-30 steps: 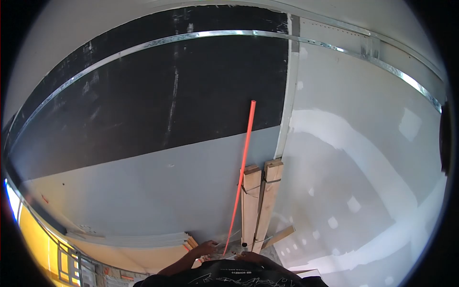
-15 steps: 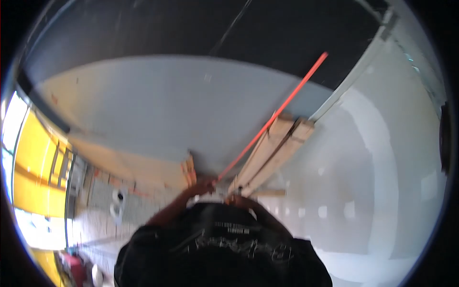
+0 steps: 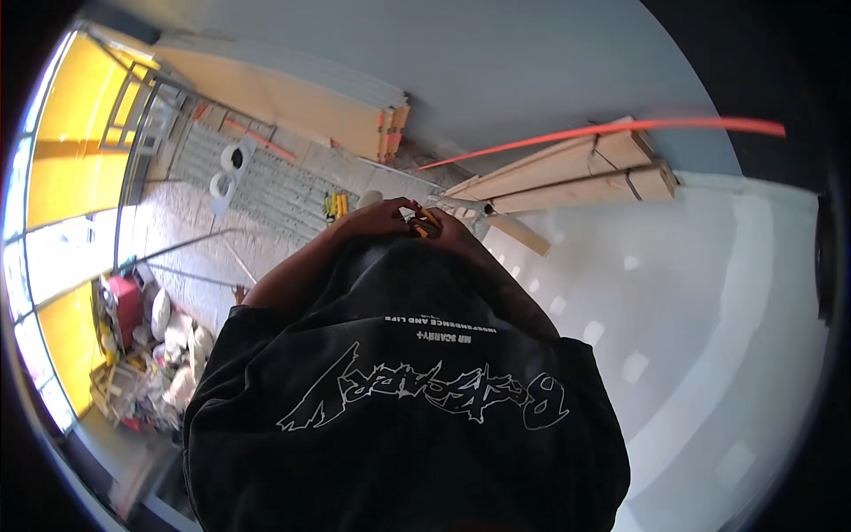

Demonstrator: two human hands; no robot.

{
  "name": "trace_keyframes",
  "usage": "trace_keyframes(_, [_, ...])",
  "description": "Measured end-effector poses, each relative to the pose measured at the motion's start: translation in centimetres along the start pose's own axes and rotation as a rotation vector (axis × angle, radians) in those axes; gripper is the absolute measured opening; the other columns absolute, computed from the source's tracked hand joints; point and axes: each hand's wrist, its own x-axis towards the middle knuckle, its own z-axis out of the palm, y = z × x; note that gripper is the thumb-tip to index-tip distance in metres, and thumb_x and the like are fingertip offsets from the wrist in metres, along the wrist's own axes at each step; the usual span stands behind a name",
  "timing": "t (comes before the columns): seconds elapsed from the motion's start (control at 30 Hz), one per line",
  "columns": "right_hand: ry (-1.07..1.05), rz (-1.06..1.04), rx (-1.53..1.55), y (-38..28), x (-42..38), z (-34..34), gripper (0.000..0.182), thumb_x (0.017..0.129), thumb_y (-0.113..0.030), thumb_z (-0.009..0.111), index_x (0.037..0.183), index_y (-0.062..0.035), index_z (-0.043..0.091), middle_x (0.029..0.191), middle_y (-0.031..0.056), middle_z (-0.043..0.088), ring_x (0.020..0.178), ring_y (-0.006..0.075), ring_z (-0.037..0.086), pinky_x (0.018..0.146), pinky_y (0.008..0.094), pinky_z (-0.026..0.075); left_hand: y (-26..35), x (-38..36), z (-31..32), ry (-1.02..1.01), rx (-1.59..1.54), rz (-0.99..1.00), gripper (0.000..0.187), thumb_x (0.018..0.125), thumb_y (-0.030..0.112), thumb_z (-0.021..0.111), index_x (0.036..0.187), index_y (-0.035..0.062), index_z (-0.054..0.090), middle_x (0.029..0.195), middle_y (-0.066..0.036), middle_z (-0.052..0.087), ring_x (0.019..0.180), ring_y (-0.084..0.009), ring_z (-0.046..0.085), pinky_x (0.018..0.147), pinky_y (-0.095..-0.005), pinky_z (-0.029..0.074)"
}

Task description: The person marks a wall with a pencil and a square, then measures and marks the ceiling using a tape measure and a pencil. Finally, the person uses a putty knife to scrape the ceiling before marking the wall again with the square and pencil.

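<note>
Head view caught the left hand (image 3: 383, 217) and the right hand (image 3: 450, 234) together near the lower end of strapped pale timber planks (image 3: 567, 164), both clamped on a slim yellow-orange stick (image 3: 429, 214), seemingly paired to steady it.

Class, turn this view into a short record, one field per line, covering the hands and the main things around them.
Left hand: before the black shirt, at a small orange-and-dark item
Right hand: at that item; exact grip unclear
Red pole: slanting beside timber bundles
Timber bundles: two, strapped
Heap: mixed clutter near yellow panels
</note>
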Motion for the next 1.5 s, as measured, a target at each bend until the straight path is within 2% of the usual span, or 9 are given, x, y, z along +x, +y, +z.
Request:
trace_keyframes(0.13, [-0.074,-0.082,-0.112,-1.4,2.8,2.7,0.078,0.076,-0.044,0.085,0.134,-0.0058,0.051,0.123,0.0131,0.066,0.115,0.0224,0.064,0.099,0.0358,0.049,-4.0,-2.3,-0.7,0.097,-0.131,0.138,0.052,0.093,0.019,0.064,0.141,0.0055,0.050,0.110,-0.016,0.069,0.101,-0.0225,0.067,0.087,-0.0345,0.051])
trace_keyframes(0.2, [-0.049,-0.038,-0.336,-4.3,3.3,3.8,0.078,0.075,-0.047,0.085,0.133,-0.0089,0.050,0.123,0.0139,0.066,0.116,0.0266,0.065,0.099,0.0387,0.050,-4.4,-3.8,-1.6,0.145,-0.161,0.078,0.051,0.094,0.020,0.063,0.141,0.0056,0.049,0.110,-0.017,0.069,0.102,-0.0232,0.067,0.088,-0.0348,0.051])
trace_keyframes(0.4, [-0.122,-0.076,-0.408,-7.2,5.9,5.8,0.077,0.073,-0.055,0.083,0.127,-0.0107,0.052,0.118,0.0139,0.068,0.111,0.0312,0.067,0.093,0.0422,0.052,-6.2,-6.0,-1.9,0.208,-0.305,-0.043,0.061,0.091,0.036,0.068,0.141,0.0076,0.049,0.119,-0.025,0.067,0.115,-0.0384,0.064,0.099,-0.0431,0.048])
trace_keyframes(0.57, [-0.244,-0.129,-0.359,-6.9,8.0,5.9,0.078,0.075,-0.058,0.082,0.125,-0.0071,0.052,0.111,0.0156,0.069,0.107,0.0325,0.069,0.090,0.0415,0.054,-7.2,-7.0,-0.4,0.389,-0.379,-0.008,0.059,0.090,0.034,0.068,0.139,0.0072,0.050,0.120,-0.026,0.066,0.116,-0.0397,0.062,0.098,-0.0429,0.048])
trace_keyframes(1.03, [-0.667,0.089,-0.273,-4.9,6.2,2.4,0.071,0.080,-0.061,0.078,0.120,-0.0055,0.060,0.105,0.0094,0.068,0.100,0.0194,0.064,0.091,0.0344,0.050,-5.2,-7.0,8.1,0.491,-0.382,-0.095,0.044,0.100,0.035,0.054,0.136,0.0090,0.055,0.118,-0.020,0.068,0.110,-0.0316,0.066,0.092,-0.0377,0.050])
trace_keyframes(1.27, [-0.740,0.140,0.130,-3.5,5.4,-0.6,0.069,0.087,-0.058,0.072,0.124,-0.0018,0.056,0.106,0.0076,0.065,0.097,0.0149,0.063,0.085,0.0301,0.052,-3.5,-5.7,8.0,0.413,-0.452,-0.071,0.044,0.103,0.040,0.052,0.134,0.0085,0.058,0.119,-0.018,0.068,0.111,-0.0295,0.066,0.092,-0.0385,0.050])
trace_keyframes(1.33, [-0.686,0.231,0.512,-8.8,5.9,-3.4,0.073,0.091,-0.065,0.060,0.123,0.0011,0.057,0.108,0.0141,0.067,0.091,0.0210,0.068,0.081,0.0315,0.055,-3.0,-6.5,8.3,0.621,-0.527,-0.019,0.047,0.104,0.042,0.052,0.133,0.0066,0.058,0.110,-0.012,0.070,0.102,-0.0238,0.066,0.088,-0.0364,0.051])
trace_keyframes(1.37, [-0.640,0.134,0.506,-8.3,7.3,-4.5,0.078,0.093,-0.069,0.053,0.125,0.0018,0.055,0.109,0.0159,0.067,0.088,0.0239,0.070,0.077,0.0330,0.058,-2.8,-7.2,8.1,0.626,-0.528,-0.032,0.047,0.104,0.042,0.052,0.133,0.0066,0.058,0.110,-0.012,0.070,0.102,-0.0238,0.066,0.088,-0.0364,0.051])
trace_keyframes(1.5, [-0.574,-0.137,0.226,-13.8,10.8,-6.2,0.076,0.086,-0.068,0.066,0.124,-0.0032,0.055,0.107,0.0076,0.065,0.095,0.0156,0.064,0.087,0.0289,0.052,-2.4,-10.1,8.1,0.737,-0.767,-0.009,0.045,0.105,0.039,0.054,0.135,0.0063,0.058,0.091,-0.001,0.058,0.084,-0.0117,0.054,0.078,-0.0281,0.047])
